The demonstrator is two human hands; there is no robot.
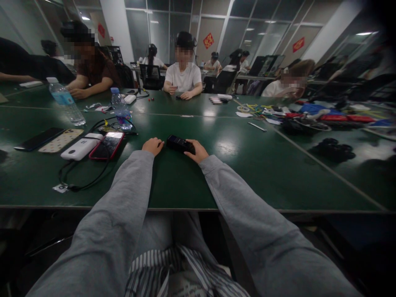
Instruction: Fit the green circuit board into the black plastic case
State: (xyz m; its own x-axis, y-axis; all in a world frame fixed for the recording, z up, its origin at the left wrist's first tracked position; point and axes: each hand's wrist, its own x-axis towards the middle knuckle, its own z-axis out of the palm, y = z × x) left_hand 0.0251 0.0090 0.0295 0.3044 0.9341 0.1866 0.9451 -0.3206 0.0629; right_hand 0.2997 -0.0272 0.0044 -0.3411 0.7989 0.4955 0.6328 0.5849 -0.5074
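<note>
A black handheld device with a small lit screen (175,142) lies on the green table (173,181) in front of me. My right hand (198,152) grips its right end, thumb on the near side and fingers over the far side. Just left of the device, my left hand (153,146) rests on the tabletop with loosely bent fingers, apart from the device and holding nothing. Both forearms, in grey sleeves, reach across the table's front edge.
To the left lie a red-cased phone (107,145), a white power bank (82,146) with a black cable, two more phones and two water bottles (120,108). A pen-like stick (257,127), tangled cables (256,109) and a black object (334,149) lie right. People sit opposite.
</note>
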